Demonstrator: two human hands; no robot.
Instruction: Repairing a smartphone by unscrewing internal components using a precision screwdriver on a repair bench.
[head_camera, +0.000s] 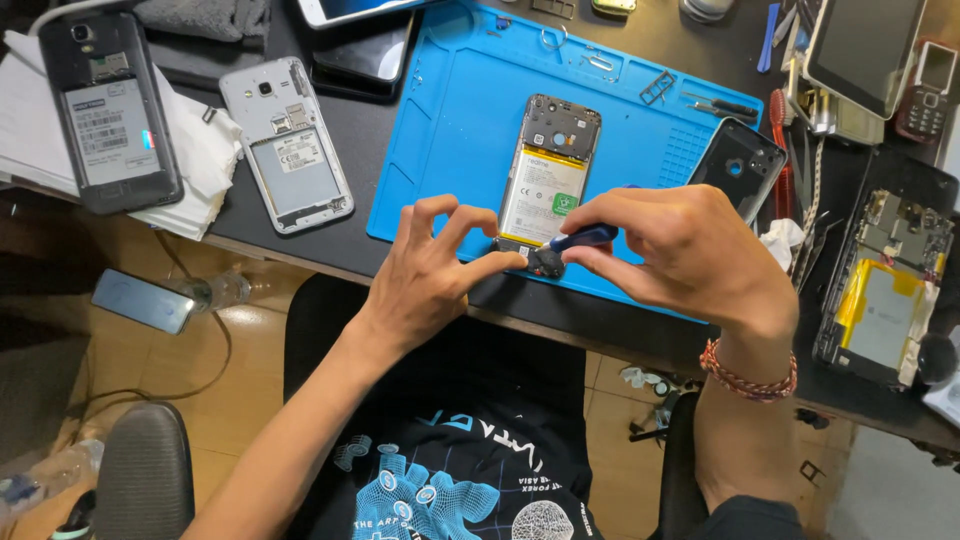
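An opened smartphone (548, 172) with its back off lies on a blue work mat (470, 120), showing a white battery and a dark circuit board. My left hand (440, 270) pinches the phone's lower end with thumb and forefinger. My right hand (680, 255) grips a blue-handled tool (585, 238) whose tip meets a small black part (547, 262) at the phone's bottom edge. The removed black back cover (738, 165) lies to the right on the mat.
Two more opened phones (288, 145) (108, 110) lie at the left, the far one on white paper. A dismantled device with a yellow-edged battery (885, 290) sits at the right. Tablets, tweezers and small tools crowd the far edge. A phone (142, 300) lies on the floor.
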